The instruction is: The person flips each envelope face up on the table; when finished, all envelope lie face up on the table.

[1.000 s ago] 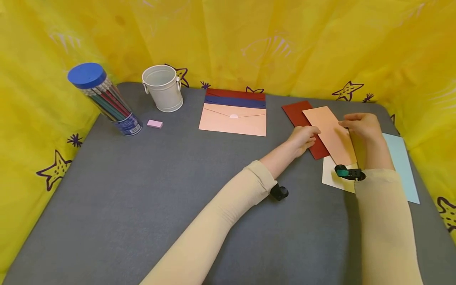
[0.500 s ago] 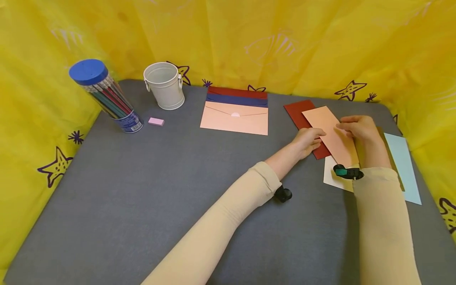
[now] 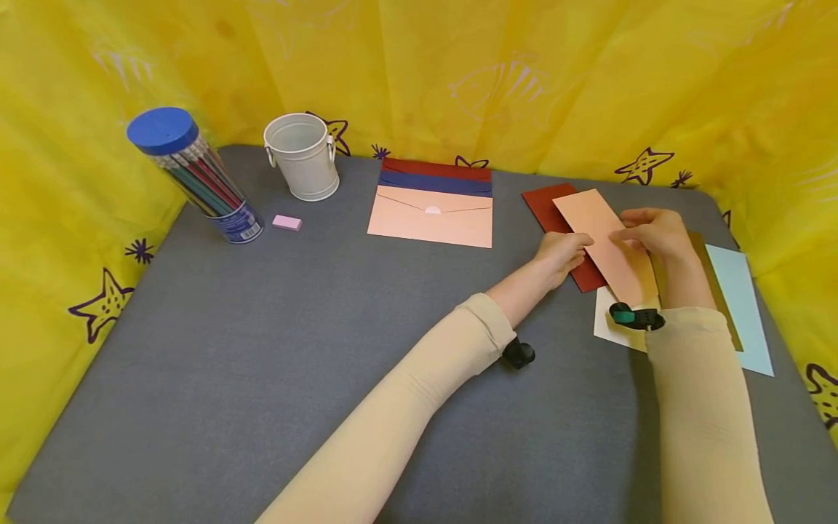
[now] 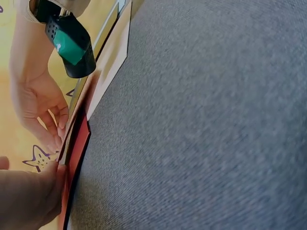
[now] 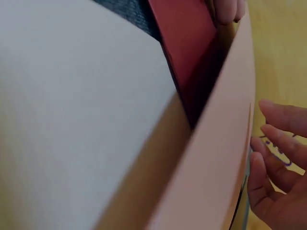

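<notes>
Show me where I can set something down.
The widest bare stretch of table lies between the pink block and the left sleeve. A smaller gap separates the fanned envelopes from the lone red piece. It's crowded at right: the left hand grips the peach piece over cream paper, the right hand close by.

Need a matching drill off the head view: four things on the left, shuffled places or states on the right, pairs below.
1. left hand
2. white bucket
3. pencil tub
4. light blue paper

a. topped with a blue lid
b. rightmost paper
c. holding the peach paper
d. between tub and overlapping envelopes

Pairs: 1-c; 2-d; 3-a; 4-b
</notes>
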